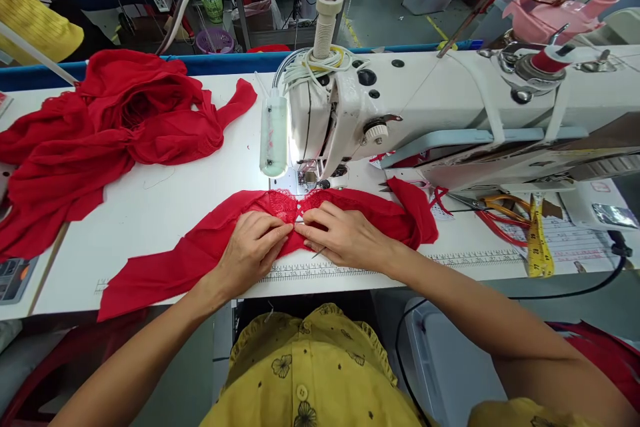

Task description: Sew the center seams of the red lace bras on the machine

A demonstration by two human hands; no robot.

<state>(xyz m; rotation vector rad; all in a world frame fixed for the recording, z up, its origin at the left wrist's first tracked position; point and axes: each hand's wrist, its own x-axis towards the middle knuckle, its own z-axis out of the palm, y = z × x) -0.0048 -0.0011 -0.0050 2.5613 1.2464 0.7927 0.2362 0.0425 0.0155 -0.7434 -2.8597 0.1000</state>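
Observation:
A red garment piece with lace edging (185, 247) lies across the table just in front of the sewing machine (345, 100). My left hand (253, 243) pinches it left of the middle, fingers closed on the edge by a small gap. My right hand (345, 233) grips the other side of that gap, its fingertips almost meeting the left ones. A thin metal tip (319, 252) pokes out under the right fingers; what it belongs to is hidden. Behind the lace sit the presser foot and needle area (309, 177), lit by a small lamp (274, 137).
A heap of red fabric (110, 120) covers the table's left part. Orange-handled scissors (505, 210) and a yellow tape measure (537, 240) lie at right. A printed ruler strip (310, 271) runs along the front edge. Someone's yellow sleeve (40, 20) shows at upper left.

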